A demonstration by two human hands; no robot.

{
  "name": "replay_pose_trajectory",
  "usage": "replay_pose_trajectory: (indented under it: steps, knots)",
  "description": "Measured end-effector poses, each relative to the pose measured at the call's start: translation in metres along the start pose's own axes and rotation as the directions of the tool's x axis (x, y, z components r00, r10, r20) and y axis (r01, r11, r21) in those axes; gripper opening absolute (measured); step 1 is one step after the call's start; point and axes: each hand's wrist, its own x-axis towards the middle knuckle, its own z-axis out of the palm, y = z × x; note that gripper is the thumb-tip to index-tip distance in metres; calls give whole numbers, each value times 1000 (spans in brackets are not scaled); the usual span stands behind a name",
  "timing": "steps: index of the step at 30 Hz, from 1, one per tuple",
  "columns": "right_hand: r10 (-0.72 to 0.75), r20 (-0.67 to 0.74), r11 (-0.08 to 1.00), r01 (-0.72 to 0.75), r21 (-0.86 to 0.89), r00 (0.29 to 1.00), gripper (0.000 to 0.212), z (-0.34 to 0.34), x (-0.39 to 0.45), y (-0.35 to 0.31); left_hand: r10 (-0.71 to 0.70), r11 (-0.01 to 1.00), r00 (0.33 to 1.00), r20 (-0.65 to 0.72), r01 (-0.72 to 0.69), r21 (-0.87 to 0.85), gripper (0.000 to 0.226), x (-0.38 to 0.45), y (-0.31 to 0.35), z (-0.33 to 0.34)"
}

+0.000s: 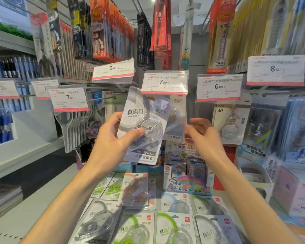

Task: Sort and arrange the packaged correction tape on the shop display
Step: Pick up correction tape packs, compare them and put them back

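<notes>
Below the 7.90 price tag (164, 82), your left hand (111, 143) pinches a grey-and-white carded correction tape pack (143, 125), tilted, likely to hook it. Your right hand (203, 136), fingers half curled and empty, steadies the hanging clear-blister pack (175, 120). More packs (174, 228) lie along the table's near edge.

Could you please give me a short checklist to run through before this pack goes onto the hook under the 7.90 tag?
1. Left hand has a firm hold on the grey correction tape pack, thumb across the blister: ok.
2. Right hand free to help: ok, its fingers are open and it seems to grip nothing, though it is blurred.
3. Pack matches the 7.90 price tag: cannot tell, the print is too small.
4. Pack's hang hole lined up with the hook: cannot tell, the tag hides it.
5. Hanging pack behind already sits on that hook: ok.
</notes>
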Motion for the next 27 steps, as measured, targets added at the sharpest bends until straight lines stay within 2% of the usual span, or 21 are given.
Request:
replay_pose_trajectory:
  steps: [5,11,14,19,21,23,27]
  knots:
    - [22,-7,1000,-22,17,1000,24,-25,-23,4,-33,999,999,12,33,-28,36,3,-12,21]
    - [-20,225,1000,23,-12,974,26,-12,-43,-7,-110,989,992,64,115,-88,31,6,-22,51]
    - [-29,214,999,18,50,976,27,-6,-44,-7,-107,993,989,102,112,-43,30,5,-24,57]
    - [-30,159,993,11,120,987,37,-12,-43,-4,-32,996,990,136,19,91,24,14,-15,40]
    - [-48,121,992,33,119,992,40,-16,-42,-3,-28,998,995,96,23,52,26,21,-4,32]
    - [-62,111,991,49,123,992,36,-19,-41,-3,-41,997,996,76,46,-63,26,27,11,29]
    - [-98,127,988,82,128,987,38,-17,-40,-3,30,972,991,127,1,-237,30,32,40,33]
